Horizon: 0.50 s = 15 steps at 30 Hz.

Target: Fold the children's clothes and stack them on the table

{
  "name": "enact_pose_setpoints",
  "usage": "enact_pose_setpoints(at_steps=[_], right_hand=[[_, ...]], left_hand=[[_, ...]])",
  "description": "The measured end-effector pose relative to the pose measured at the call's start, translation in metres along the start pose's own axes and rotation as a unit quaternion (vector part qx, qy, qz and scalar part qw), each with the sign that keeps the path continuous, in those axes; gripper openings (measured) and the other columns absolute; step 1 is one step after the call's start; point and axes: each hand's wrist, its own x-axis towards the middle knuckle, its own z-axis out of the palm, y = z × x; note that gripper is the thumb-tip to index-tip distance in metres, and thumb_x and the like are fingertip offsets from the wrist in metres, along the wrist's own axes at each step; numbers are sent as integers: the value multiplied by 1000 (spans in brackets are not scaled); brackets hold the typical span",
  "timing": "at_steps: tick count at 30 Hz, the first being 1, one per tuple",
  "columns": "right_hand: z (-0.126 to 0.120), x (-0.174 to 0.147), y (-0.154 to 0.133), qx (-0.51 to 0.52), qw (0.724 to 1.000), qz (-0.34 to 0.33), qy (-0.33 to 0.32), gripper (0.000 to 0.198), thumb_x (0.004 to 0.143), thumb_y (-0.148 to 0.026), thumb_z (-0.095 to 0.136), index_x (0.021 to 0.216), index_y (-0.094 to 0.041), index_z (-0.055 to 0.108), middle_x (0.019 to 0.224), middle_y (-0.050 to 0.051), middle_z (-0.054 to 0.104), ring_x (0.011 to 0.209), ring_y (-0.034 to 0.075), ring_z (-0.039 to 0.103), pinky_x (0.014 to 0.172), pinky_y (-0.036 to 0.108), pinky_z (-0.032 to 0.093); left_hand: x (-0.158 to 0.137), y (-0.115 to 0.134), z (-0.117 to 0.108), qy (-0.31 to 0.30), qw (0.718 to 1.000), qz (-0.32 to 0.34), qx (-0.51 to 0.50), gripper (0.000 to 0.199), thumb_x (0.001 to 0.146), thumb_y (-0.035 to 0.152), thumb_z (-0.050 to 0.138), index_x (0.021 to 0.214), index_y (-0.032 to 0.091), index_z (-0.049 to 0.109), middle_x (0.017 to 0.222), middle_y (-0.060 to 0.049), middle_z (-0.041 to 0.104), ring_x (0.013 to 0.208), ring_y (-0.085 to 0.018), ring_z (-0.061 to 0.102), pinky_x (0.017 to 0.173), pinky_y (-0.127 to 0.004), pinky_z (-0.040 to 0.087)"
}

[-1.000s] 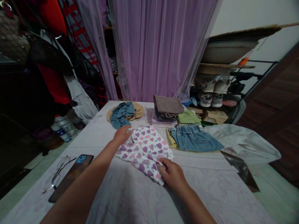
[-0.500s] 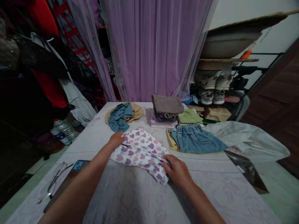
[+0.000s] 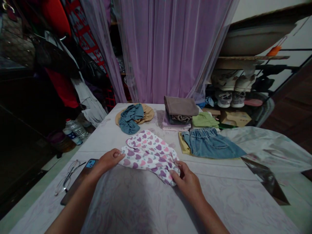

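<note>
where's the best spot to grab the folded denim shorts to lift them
Grip the denim shorts at the gathered elastic waistband along their far edge, coming from above. They lie flat on a yellow garment, and the bunched band gives fingers something thick to pinch without catching that layer.

Home, prob. a bedroom/closet corner: purple sheer curtain [image 3: 170, 48], hanging clothes and bags [image 3: 56, 55], shoe rack w/ sneakers [image 3: 231, 91], folded laundry stack [image 3: 180, 112] on cloth-covered table [image 3: 136, 201].

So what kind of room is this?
Probably a room at home where laundry is folded: a stack of folded clothes on the table, a sheer purple curtain behind, and shoes on a rack.
</note>
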Motion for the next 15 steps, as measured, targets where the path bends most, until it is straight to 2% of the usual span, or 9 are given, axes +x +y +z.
enact_pose_setpoints(at_steps=[3,6,8,10,12,15], right_hand=[[-1,-5,-6,-6,1000,-8,1,38,81,-48,55,105,-21,68,65,-1,66,57,18,62,56,27,45],[-4,-13,-18,33,996,-84,-28,26,79,-40,55,92,-21,69,75,1,69,63,16,62,59,25,45],[-7,-18,-26,70,988,-123,-53,22,80,-35,55,89,-20,69,79,2,69,67,16,62,61,24,46],[-10,-21,-31,109,981,-129,-91,22,82,-34,53,91,-20,68,80,1,68,68,15,62,61,23,46],[-11,-17,-32,148,976,-106,-121,26,83,-36,53,97,-20,67,81,1,68,68,15,62,61,23,47],[-7,2,-22,208,973,-46,-84,34,81,-41,56,106,-20,65,90,4,70,75,17,63,65,26,50]], left_hand=[[-9,2,-1,-38,995,28,-87,46,62,65,62,69,20,60,63,2,58,67,-18,57,60,-27,42],[-21,7,-13,-80,966,37,-242,45,63,62,68,78,19,61,72,0,65,69,-17,59,64,-27,46],[-28,10,-30,-69,948,34,-308,46,63,58,73,85,19,63,79,-2,68,72,-18,61,68,-28,49],[-30,15,-50,-34,948,35,-314,47,59,58,76,84,19,64,79,-3,69,74,-20,62,71,-30,50],[-22,23,-66,-8,958,39,-284,50,54,62,78,80,21,66,78,-3,69,76,-22,63,71,-32,51],[6,43,-73,-6,970,58,-237,57,52,68,74,84,21,69,79,-3,70,78,-22,62,69,-31,51]])
